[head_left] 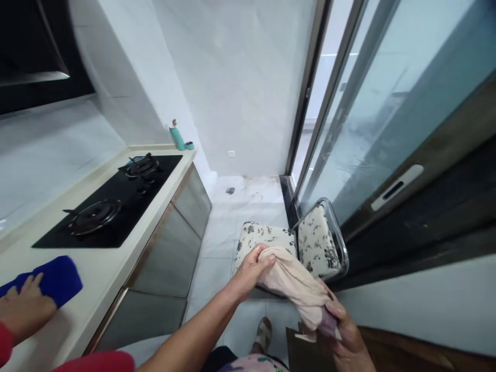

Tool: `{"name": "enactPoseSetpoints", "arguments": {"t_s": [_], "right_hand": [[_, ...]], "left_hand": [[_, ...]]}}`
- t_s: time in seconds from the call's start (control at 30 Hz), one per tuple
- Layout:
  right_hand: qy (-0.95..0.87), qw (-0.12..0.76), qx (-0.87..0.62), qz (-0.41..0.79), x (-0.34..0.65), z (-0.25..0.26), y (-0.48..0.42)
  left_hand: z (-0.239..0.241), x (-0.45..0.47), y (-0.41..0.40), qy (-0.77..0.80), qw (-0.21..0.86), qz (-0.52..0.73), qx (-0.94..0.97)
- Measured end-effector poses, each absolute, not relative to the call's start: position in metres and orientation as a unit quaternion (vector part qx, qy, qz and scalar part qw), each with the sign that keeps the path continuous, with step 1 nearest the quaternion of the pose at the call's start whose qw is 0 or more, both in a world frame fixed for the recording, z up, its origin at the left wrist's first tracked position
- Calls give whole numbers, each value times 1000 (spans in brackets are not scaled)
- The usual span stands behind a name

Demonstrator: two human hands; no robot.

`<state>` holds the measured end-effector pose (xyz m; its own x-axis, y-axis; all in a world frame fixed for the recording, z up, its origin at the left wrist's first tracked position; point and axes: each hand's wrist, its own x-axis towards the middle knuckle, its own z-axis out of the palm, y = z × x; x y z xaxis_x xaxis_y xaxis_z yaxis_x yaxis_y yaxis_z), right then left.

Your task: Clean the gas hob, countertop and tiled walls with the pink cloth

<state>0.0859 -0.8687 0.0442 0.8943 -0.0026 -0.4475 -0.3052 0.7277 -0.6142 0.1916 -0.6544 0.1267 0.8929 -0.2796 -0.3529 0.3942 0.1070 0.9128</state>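
A crumpled beige cloth [292,279] stretches between my two hands in front of a floral chair. My left hand [251,269] pinches its upper left end, with the thumb on top. At the lower right, my right hand [344,328] is closed round the other end, where a purplish part of the cloth [327,323] shows. Some of the right fingers are hidden behind the fabric. Both hands are in the air above the floor.
Another person's hand [29,305] presses a blue cloth [62,279] on the pale countertop [91,276]. Beyond is a black gas hob [129,206], then a teal bottle [177,138]. The floral chair [267,235] stands beside a sliding glass door [364,134].
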Motion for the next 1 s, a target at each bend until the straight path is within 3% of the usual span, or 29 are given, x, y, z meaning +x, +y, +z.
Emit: {"name": "enactPoseSetpoints", "arguments": {"t_s": [0.2, 0.3, 0.5, 0.73, 1.0], "right_hand": [[36, 881, -393, 261, 145, 55, -822], [22, 866, -406, 290, 171, 62, -798], [27, 865, -428, 261, 220, 66, -779], [121, 862, -439, 224, 288, 38, -750], [202, 806, -531, 167, 422, -14, -632]], "left_hand": [[134, 204, -641, 65, 741, -245, 622], [123, 210, -645, 36, 742, -276, 609], [101, 237, -629, 96, 786, -322, 519], [73, 300, -596, 54, 793, -358, 490], [25, 459, -467, 27, 727, -375, 574]]}}
